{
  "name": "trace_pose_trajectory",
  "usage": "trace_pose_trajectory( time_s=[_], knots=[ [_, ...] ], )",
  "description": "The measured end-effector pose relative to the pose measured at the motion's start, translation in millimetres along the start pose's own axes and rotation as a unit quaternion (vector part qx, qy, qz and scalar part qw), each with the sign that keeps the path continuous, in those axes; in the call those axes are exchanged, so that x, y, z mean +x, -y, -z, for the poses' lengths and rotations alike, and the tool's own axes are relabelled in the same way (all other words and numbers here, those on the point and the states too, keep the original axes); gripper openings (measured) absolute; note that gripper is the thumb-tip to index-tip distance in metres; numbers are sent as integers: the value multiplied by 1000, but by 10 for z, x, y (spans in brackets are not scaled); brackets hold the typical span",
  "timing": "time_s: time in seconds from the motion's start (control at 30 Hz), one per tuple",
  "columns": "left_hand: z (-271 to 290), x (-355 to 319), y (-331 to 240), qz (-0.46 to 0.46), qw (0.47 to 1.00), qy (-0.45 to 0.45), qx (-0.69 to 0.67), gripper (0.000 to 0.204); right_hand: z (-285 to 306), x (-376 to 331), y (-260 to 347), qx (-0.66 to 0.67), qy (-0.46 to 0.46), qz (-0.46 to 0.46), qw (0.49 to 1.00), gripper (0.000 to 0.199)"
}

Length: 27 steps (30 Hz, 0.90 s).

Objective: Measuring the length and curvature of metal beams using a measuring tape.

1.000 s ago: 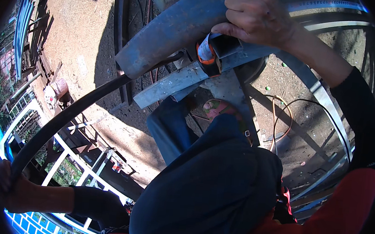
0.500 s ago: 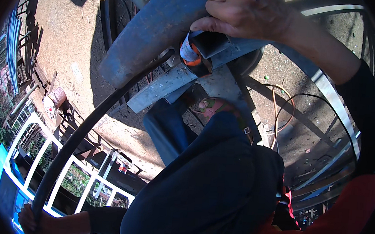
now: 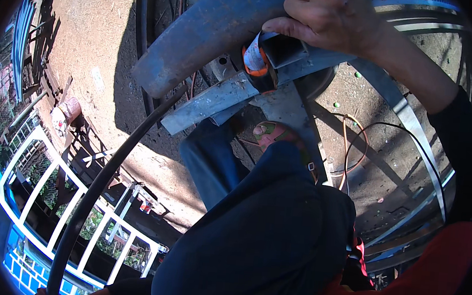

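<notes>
My right hand (image 3: 329, 19) is at the top, fingers curled over a dark square metal piece (image 3: 285, 50) where it meets a thick blue-grey curved pipe (image 3: 212, 32). An orange and white cylinder (image 3: 252, 59) sits just under my thumb. A long black bent rod (image 3: 97, 189) arcs from under the pipe down to the lower left. My left hand (image 3: 55, 294) grips its end, barely showing at the bottom edge. My knee in dark blue trousers (image 3: 262, 233) fills the middle, and my foot in a sandal (image 3: 273, 135) rests below a grey angle iron (image 3: 217, 104).
Bare dirt ground lies all around. A white metal frame (image 3: 77, 190) lies at the lower left with scrap metal (image 3: 64, 112) near it. Curved flat steel strips (image 3: 410, 122) and an orange cable (image 3: 346, 150) lie at the right.
My left hand has swung the black rod's free end downward and to the right, to the bottom edge. My right hand has stayed clamped at the pipe.
</notes>
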<state>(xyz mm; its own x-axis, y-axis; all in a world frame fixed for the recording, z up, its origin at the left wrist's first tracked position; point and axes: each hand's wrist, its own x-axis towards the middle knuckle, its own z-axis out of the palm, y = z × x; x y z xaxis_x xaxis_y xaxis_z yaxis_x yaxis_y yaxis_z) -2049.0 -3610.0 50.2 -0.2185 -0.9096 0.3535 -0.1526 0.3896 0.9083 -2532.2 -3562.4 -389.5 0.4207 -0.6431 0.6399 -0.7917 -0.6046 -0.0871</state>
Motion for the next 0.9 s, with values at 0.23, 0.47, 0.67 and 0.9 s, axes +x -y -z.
trace_pose_trajectory(
  time_s=[0.23, 0.47, 0.67, 0.9],
  knots=[
    [908, -263, 912, 112, 970, -102, 189, 25, -104, -30, -19, -15, -129, 47, 991, 47],
    [801, -1211, 2380, 170, 964, -139, 152, 24, 189, 130, 76, 41, 165, -74, 983, 47],
    [455, -1919, 3013, 196, 959, -144, 145, 24, 114, 123, 40, 42, 55, -17, 997, 47],
    [158, -2060, 3610, 338, 933, -119, 37, 21, 186, 152, 54, 58, 187, -83, 977, 47]
  ],
)
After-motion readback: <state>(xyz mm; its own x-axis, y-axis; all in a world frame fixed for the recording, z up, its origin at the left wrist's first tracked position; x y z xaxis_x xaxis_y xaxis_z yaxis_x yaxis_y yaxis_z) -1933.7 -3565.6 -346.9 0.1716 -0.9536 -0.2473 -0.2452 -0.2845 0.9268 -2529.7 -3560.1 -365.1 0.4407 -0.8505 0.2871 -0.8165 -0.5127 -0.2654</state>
